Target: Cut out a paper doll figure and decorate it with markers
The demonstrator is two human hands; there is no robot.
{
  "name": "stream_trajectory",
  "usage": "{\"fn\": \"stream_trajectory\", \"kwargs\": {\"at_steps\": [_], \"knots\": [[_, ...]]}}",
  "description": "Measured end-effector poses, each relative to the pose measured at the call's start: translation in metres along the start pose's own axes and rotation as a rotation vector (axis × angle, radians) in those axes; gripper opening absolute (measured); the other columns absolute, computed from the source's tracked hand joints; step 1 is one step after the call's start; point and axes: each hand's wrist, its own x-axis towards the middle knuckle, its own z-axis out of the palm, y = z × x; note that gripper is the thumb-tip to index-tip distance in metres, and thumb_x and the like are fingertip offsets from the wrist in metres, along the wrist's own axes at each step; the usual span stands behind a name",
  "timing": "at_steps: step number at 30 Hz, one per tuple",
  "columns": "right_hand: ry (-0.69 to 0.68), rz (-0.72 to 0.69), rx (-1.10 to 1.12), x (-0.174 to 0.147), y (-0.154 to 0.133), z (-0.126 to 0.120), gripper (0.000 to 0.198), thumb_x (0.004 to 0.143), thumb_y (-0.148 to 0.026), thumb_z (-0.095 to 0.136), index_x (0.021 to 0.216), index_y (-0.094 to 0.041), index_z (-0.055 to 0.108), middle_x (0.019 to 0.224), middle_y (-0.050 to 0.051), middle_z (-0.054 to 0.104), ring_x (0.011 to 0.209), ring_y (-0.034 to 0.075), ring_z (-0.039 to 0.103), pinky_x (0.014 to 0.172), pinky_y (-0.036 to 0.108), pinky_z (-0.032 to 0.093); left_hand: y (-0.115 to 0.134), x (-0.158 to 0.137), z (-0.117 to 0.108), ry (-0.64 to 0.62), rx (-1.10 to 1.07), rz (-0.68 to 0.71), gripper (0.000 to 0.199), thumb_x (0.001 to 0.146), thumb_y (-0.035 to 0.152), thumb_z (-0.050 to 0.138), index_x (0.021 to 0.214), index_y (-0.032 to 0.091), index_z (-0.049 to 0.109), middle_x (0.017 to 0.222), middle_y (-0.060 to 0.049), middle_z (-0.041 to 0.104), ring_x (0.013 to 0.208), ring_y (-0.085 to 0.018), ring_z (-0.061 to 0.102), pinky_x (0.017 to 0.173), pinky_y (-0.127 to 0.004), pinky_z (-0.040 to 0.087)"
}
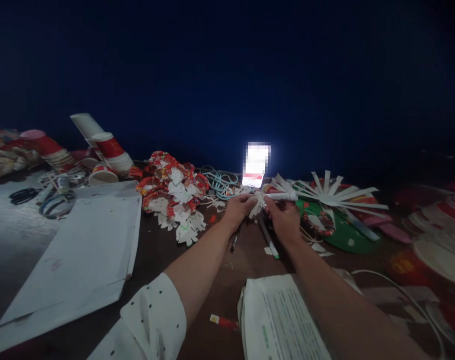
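My left hand (238, 211) is closed, its fingertips pinching a small white paper cutout (257, 207) above the dark table. My right hand (286, 216) is closed around a white marker-like tube (285, 196), which lies nearly level just right of the cutout. Its exact kind is hard to make out. Below the hands, a marker with a green end (270, 239) and a dark thin pen (234, 243) lie on the table. Several red and white paper cutouts (174, 187) are heaped to the left of my left hand.
A lit phone screen (255, 167) stands behind the hands. White paper strips (332, 200) fan out over a green disc (347, 235) at right. Paper cups (112, 150), a white board (80, 260), scissors (24, 196), blue cord (221, 182) and a printed booklet (276, 320) surround the work spot.
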Motion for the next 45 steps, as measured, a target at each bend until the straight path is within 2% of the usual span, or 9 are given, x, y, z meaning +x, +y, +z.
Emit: {"fn": "stream_trajectory", "kwargs": {"at_steps": [3,6,13,19,24,31,38,45], "knots": [[-0.037,0.008,-0.002,-0.002,-0.002,0.001,0.043,0.073,-0.047,0.067,0.105,-0.018,0.064,0.068,0.001,0.060,0.056,0.014,0.050,0.052,0.027,0.043,0.002,-0.001,-0.001,-0.055,0.010,-0.017,0.032,0.068,0.036,0.072,0.092,0.014,0.074,0.073,-0.003,0.070,0.063,-0.013,0.060,0.065,-0.027,0.049],[-0.064,0.024,-0.018,-0.002,0.000,0.001,0.042,0.075,-0.050,0.065,0.103,-0.018,0.065,0.065,0.000,0.058,0.057,0.014,0.050,0.052,0.026,0.043,0.004,-0.002,-0.001,-0.036,0.050,-0.014,0.028,0.069,0.034,0.071,0.088,0.014,0.074,0.070,-0.003,0.069,0.061,-0.013,0.058,0.063,-0.025,0.047],[-0.037,-0.009,-0.049,0.001,0.005,-0.002,0.043,0.074,-0.052,0.067,0.098,-0.016,0.069,0.063,-0.002,0.058,0.052,0.011,0.046,0.052,0.026,0.041,0.005,-0.002,0.001,-0.035,0.126,-0.064,0.031,0.071,0.032,0.069,0.092,0.010,0.072,0.070,-0.004,0.068,0.062,-0.013,0.058,0.064,-0.026,0.047],[-0.025,0.035,0.056,0.000,0.004,0.000,0.045,0.070,-0.049,0.072,0.103,-0.019,0.066,0.064,-0.003,0.059,0.050,0.010,0.046,0.046,0.025,0.039,0.006,-0.003,0.002,-0.041,0.109,-0.088,0.030,0.071,0.029,0.068,0.094,0.010,0.072,0.071,-0.003,0.068,0.062,-0.012,0.058,0.064,-0.025,0.046],[-0.028,0.065,0.045,0.000,0.009,0.000,0.043,0.076,-0.059,0.063,0.091,-0.018,0.066,0.058,-0.002,0.056,0.048,0.011,0.047,0.045,0.025,0.039,0.009,-0.005,0.002,-0.021,0.186,-0.067,0.028,0.070,0.028,0.069,0.093,0.011,0.073,0.071,-0.002,0.067,0.065,-0.012,0.057,0.066,-0.024,0.045],[-0.012,0.018,0.071,0.005,0.019,-0.002,0.048,0.075,-0.054,0.067,0.107,-0.018,0.064,0.060,-0.003,0.057,0.048,0.011,0.047,0.044,0.024,0.037,0.007,-0.004,0.001,-0.026,0.217,-0.063,0.027,0.074,0.029,0.065,0.094,0.012,0.073,0.072,-0.002,0.068,0.065,-0.012,0.057,0.068,-0.024,0.046],[-0.041,-0.015,0.046,0.004,0.017,-0.001,0.045,0.076,-0.051,0.066,0.106,-0.018,0.065,0.070,-0.001,0.062,0.054,0.012,0.051,0.052,0.027,0.045,0.002,0.001,-0.003,-0.066,0.249,-0.024,0.029,0.073,0.034,0.063,0.089,0.012,0.073,0.072,-0.002,0.068,0.066,-0.013,0.057,0.067,-0.024,0.044],[-0.022,-0.015,0.026,0.002,0.011,0.000,0.046,0.079,-0.046,0.064,0.117,-0.021,0.060,0.088,0.004,0.068,0.058,0.013,0.054,0.054,0.029,0.048,0.003,0.002,-0.003,-0.078,0.288,-0.031,0.029,0.073,0.035,0.062,0.088,0.013,0.073,0.074,-0.003,0.068,0.067,-0.013,0.058,0.066,-0.025,0.045]]}}
